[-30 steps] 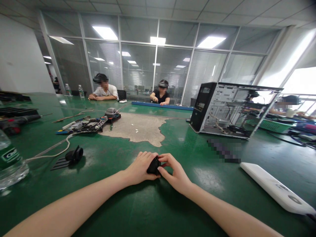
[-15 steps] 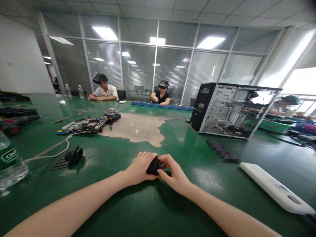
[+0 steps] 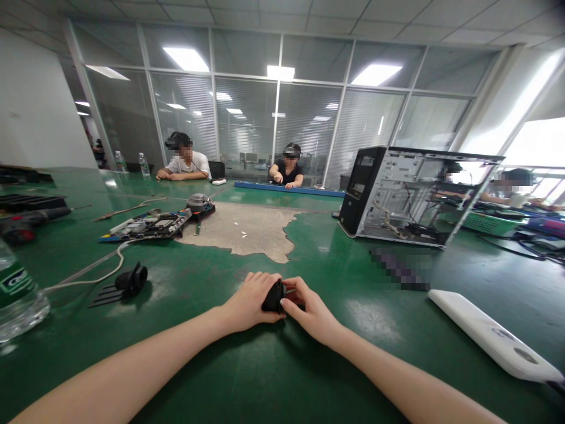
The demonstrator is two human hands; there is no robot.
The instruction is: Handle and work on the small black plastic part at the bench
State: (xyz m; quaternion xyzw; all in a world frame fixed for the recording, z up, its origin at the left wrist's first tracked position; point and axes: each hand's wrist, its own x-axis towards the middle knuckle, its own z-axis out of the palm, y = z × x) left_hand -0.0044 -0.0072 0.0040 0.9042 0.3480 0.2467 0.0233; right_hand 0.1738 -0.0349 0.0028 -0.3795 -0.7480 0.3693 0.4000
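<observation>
A small black device point(image 3: 272, 298) with a rounded end is held between my hands just above the green table, its exact kind unclear. My left hand point(image 3: 251, 297) is wrapped round its left side and hides much of it. On the other side, the thumb and fingers of my right hand point(image 3: 309, 307) pinch the rounded end. Off to the left lies a black part with several flat prongs and a round collar point(image 3: 131, 281).
A circuit board point(image 3: 148, 227) with a fan lies beyond a white cable. At the left edge is a water bottle point(image 3: 20, 288). An opened computer case point(image 3: 368, 194) stands right, with a white power bank-like slab point(image 3: 489, 333) nearer. Other people sit across the table.
My right thumb and fingers have shifted slightly on the rounded end of the black device. My left hand keeps its hold in nearly the same place.
</observation>
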